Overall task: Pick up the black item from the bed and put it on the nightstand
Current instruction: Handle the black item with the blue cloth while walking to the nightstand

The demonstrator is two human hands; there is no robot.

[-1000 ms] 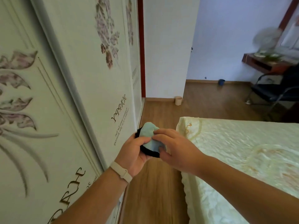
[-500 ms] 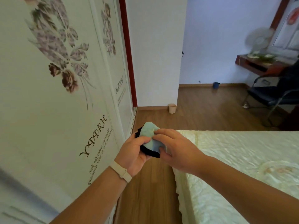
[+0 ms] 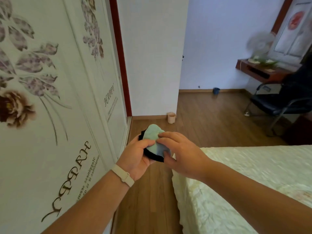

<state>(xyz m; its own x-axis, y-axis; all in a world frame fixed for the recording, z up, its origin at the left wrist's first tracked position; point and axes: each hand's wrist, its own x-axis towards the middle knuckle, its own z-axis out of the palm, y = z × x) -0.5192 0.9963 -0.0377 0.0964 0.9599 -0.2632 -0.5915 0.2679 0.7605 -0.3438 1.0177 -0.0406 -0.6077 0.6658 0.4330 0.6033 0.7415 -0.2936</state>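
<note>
**Item in hand, view swinging right, no nightstand in sight**

Left hand point(image 3: 137, 157) cups the black item point(image 3: 152, 155) from below, thumb pressed across its top. Right hand point(image 3: 181, 155) pinches the near right edge, fingers closed on it. Both grips firm; the item is carried in the air over the floor point(image 3: 202, 119), left of the bed's point(image 3: 244, 174) corner.

Change over the last second: hands and hold unchanged, but the view has turned right. The wardrobe door point(image 3: 50, 98) now fills less of the frame, and more open floor shows. Reads as walking or turning in search of the nightstand, which is not visible. Pickup done, placing not.

Item: soft, folded fabric, black rim with pale green-blue face, rounded and bunched. Bedcover: cream, crinkled, sheeny. Floor: smooth wood boards. Pale band point(image 3: 123, 176) on left wrist.
</note>
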